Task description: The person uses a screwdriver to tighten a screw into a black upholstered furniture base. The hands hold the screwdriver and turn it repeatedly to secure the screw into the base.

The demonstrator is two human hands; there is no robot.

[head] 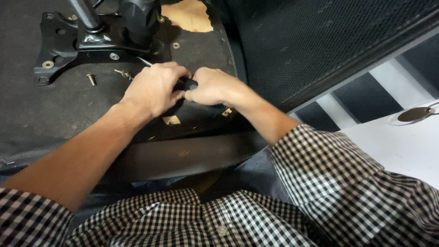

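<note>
- I hold a screwdriver [185, 83] just left of the frame's centre, over the dark underside of an upturned chair seat [55, 114].
- Its long axis runs on a slant: the thin metal shaft pokes out from behind my left hand toward the upper left, and the black ridged handle end shows between my two hands, toward the lower right.
- The shaft tip points at the black metal bracket [59, 50] bolted to the seat in the upper left of the frame; I cannot tell whether the tip touches anything.
- My left hand [153, 89] is curled nearly closed around the tool's handle, fingers wrapped over it and knuckles up.
- My right hand [212, 87] is also closed, fingertips pinched on the handle's end, touching my left hand.
- A loose screw [91, 79] lies on the seat just left of my left hand, below the bracket; a second screw [122, 72] lies nearer, close to the shaft.
- A washer [176, 45] sits flat on the seat above my hands, near a torn patch showing bare wood [190, 16] at the top centre.
- The seat's front edge [183, 155] runs across the frame under my forearms, close to my checked shirt [219, 219].
- A black mesh chair back [320, 41] fills the upper right, close beside my right wrist, so room is tight there.
- The seat is more open to the left and lower left of my hands.
- A white table [402, 146] lies at the right edge.
</note>
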